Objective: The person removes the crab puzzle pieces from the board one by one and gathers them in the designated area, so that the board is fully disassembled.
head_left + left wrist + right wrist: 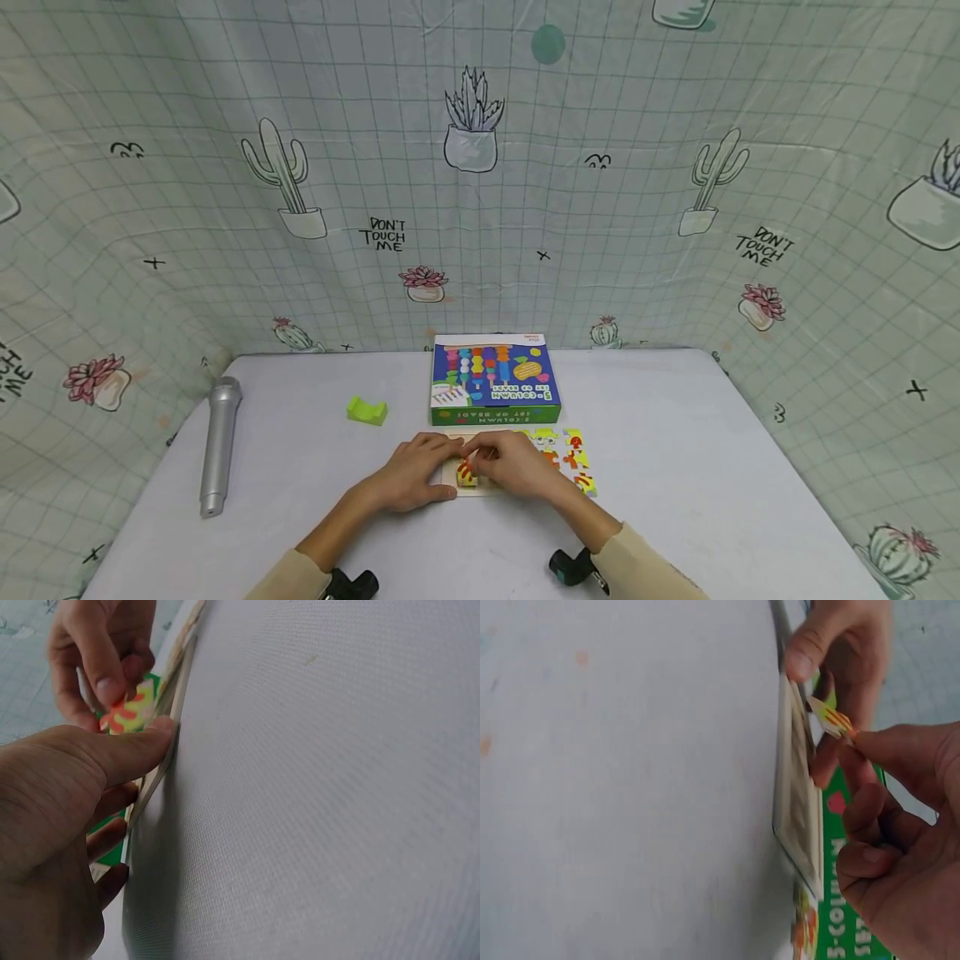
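A yellow puzzle piece with red marks (467, 473) is pinched between the thumb and fingers of my right hand (513, 462). It is tilted just above a shallow wooden puzzle board (799, 795). My left hand (412, 471) holds the left end of that board, its thumb (146, 746) on the near edge and its fingers around toward the far side. In the head view, my right hand hides much of the board's middle. Several more yellow, red and orange puzzle pieces (576, 460) lie at the right.
A blue and green bead-set box (495, 379) lies just behind the board. Toward the back left sits a bright green notched block (367, 410). A silver cylinder (219, 446) lies along the table's left edge. Patterned cloth (480, 208) rises behind the white table.
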Tool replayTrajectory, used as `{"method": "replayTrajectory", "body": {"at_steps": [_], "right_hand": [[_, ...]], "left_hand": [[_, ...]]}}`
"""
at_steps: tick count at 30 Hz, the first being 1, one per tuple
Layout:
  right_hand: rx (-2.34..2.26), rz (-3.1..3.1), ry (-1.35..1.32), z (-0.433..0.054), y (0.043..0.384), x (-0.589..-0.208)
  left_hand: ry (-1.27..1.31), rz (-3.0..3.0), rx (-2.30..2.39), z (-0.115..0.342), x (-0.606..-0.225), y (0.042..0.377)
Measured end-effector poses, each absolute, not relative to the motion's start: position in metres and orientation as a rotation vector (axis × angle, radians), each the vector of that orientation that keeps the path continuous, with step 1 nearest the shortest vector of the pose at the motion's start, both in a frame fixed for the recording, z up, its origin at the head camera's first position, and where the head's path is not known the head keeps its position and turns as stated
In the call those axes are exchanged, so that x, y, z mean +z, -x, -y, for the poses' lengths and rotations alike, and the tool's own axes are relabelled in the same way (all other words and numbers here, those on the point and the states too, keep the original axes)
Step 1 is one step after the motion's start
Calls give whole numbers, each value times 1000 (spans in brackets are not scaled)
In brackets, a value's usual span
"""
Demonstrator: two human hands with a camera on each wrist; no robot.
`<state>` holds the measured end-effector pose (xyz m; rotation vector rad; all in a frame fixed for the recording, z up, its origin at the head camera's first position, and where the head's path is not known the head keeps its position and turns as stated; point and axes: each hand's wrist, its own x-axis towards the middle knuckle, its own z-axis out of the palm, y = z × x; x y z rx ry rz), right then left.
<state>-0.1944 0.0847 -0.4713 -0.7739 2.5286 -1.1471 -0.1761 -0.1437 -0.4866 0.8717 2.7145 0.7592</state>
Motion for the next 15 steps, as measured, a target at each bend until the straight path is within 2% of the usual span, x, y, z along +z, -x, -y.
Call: {"method": "replayTrajectory", "body": {"at_steps": [15], "right_hand": [[-1067, -2443, 590, -157, 200, -466]], "left_hand": [[-880, -2717, 766, 142, -487, 175]]}}
